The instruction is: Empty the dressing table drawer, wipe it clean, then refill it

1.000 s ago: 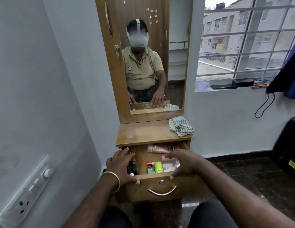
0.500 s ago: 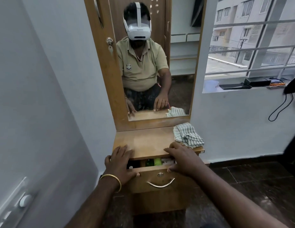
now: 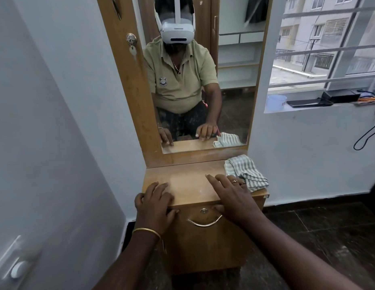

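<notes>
The drawer (image 3: 205, 233) is pushed fully in, its front flush under the edge of the bench (image 3: 186, 185); its curved metal handle (image 3: 204, 221) and small lock (image 3: 204, 210) face the camera. Nothing inside it can be seen. The left hand (image 3: 155, 203) lies over the front left edge of the bench, fingers spread flat on top and thumb against the drawer front; its grip is slack and has hold of nothing. A gold bangle (image 3: 146, 231) circles that wrist. The right hand (image 3: 230, 194) lies likewise over the front right edge, fingers straight on the top, thumb on the drawer front near the lock, grip loose and empty, with 2 rings on its fingers. A striped cloth (image 3: 245, 171) lies crumpled at the back right corner of the bench, just beside the right fingertips. The mirror (image 3: 203, 80) stands behind.
</notes>
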The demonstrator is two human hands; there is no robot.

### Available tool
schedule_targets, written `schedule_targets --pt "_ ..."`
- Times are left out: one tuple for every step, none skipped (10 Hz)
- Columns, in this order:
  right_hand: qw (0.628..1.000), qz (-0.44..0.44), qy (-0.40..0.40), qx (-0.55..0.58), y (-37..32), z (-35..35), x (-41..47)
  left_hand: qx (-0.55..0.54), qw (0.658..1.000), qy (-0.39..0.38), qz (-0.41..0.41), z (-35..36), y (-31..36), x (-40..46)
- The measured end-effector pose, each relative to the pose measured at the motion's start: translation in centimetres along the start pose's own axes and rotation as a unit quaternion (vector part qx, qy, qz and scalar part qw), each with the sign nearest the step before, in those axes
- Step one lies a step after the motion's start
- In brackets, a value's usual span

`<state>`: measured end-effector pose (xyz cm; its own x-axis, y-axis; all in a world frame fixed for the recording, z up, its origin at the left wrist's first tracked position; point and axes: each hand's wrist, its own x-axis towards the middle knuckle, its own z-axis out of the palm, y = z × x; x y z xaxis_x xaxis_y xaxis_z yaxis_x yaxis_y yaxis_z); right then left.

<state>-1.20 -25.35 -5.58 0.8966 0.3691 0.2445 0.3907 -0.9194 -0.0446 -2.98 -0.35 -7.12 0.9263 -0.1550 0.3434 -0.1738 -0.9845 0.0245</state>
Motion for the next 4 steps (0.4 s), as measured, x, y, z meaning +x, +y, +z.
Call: schedule_targets --pt "1.0 0.013 0.016 0.003 -0.3 -0.2 -0.4 0.016 1.0 -0.016 0.008 -0.4 0.5 -0.4" --pt "0.999 0.036 0.009 0.011 -0.8 -0.2 -1.7 0.025 0.998 -0.062 -0.018 -1.0 1.3 -1.4" --pt "0.999 0.039 0.03 0.002 -1.2 -0.1 -3.5 0.008 0.997 -0.072 -0.004 -2.7 2.6 -2.2" --pt "0.993 0.046 0.108 -0.005 -1.5 -1.2 -4.9 0.004 0.999 -0.05 -0.013 -5.0 4.3 -3.3"
